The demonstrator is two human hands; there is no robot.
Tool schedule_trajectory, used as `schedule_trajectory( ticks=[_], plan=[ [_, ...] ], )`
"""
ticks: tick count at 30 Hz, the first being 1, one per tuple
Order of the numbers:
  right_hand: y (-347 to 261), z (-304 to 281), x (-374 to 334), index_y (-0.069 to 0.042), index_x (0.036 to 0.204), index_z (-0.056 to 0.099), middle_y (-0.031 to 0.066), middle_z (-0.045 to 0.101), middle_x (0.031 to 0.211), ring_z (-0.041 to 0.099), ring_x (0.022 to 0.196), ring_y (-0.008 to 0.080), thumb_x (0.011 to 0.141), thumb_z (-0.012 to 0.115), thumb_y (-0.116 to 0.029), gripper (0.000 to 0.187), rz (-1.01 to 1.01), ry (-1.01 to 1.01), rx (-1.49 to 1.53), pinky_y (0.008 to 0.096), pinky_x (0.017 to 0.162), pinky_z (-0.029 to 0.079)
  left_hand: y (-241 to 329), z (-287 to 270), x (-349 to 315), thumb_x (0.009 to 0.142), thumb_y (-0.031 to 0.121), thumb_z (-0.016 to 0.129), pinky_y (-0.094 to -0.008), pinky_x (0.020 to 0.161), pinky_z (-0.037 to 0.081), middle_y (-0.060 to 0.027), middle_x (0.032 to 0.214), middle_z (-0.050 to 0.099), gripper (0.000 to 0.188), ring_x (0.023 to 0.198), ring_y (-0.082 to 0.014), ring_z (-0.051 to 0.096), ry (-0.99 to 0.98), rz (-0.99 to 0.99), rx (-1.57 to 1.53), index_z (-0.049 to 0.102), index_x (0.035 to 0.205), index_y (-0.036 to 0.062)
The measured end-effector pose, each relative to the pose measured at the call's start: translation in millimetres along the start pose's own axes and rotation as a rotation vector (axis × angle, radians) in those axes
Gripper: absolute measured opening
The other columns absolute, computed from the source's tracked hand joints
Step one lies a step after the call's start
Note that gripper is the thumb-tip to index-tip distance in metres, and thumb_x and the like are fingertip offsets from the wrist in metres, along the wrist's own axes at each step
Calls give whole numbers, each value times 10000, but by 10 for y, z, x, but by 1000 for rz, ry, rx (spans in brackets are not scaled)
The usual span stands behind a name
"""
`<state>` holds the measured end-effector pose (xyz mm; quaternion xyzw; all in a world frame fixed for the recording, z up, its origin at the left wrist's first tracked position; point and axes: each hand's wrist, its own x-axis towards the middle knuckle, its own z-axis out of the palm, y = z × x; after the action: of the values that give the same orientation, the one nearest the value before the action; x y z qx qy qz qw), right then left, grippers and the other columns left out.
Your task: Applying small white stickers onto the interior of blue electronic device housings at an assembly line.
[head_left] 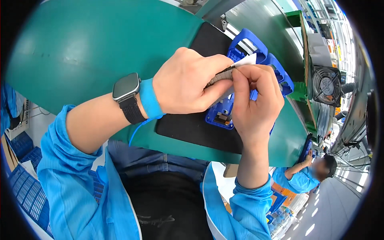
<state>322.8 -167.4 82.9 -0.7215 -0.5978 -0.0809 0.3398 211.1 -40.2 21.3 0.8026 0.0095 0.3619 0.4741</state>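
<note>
My left hand (186, 82) is closed around a grey segmented strip (221, 77), its thumb and forefinger pressed on it above the black mat (192, 130). At the strip's right end my right hand (258, 102) pinches with thumb and forefinger; the fingertips hide whether a small piece is between them. A white paper-like flap (247, 60) sticks up behind the fingertips. Below and behind the hands lies a blue plastic housing (219, 120) with dark parts inside, partly covered by my right hand. More blue housings with loop-shaped handles (260, 46) stand just beyond.
A green tabletop (100, 48) surrounds the mat. On my left wrist are a watch (126, 87) and a blue band with a blue cord (136, 132). A green-edged shelf and a black fan (326, 85) stand at right. Another person (298, 176) works at the far right.
</note>
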Motion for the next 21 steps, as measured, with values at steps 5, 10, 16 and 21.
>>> schedule_trajectory(
  ticks=[5, 10, 16, 21],
  plan=[
    [50, -57, 20, -16, 931, 611, 76, 641, 855, 600, 652, 181, 912, 667, 28, 73, 41, -100, 109, 287, 602, 489, 9, -15, -2, 811, 34, 749, -333, 545, 522, -166, 771, 691, 273, 637, -329, 686, -7, 25, 28, 671, 1070, -5],
    [-48, -241, -12, -4, 931, 588, -9, 547, 806, 467, 697, 64, 988, 594, -30, 63, 430, -271, 576, 222, 593, 386, -12, -2, -8, 822, 60, 748, -333, 563, 530, -171, 762, 689, 267, 647, -336, 689, -3, 18, 51, 676, 1071, -5],
    [360, -729, -99, 19, 925, 569, 30, 526, 865, 452, 716, 96, 977, 598, -35, 80, 291, -516, 287, 243, 626, 365, -78, 33, 40, 857, 148, 718, -372, 566, 543, -199, 736, 688, 206, 639, -347, 694, 81, -92, -79, 690, 977, -16],
    [570, -859, -337, 15, 879, 566, 86, 535, 801, 511, 709, 196, 912, 602, 33, 52, 307, -767, 116, 313, 639, 416, -85, -5, 18, 943, 157, 672, -289, 651, 548, -155, 848, 732, 261, 739, -162, 708, -3, -172, -70, 675, 1104, -49]
  ],
)
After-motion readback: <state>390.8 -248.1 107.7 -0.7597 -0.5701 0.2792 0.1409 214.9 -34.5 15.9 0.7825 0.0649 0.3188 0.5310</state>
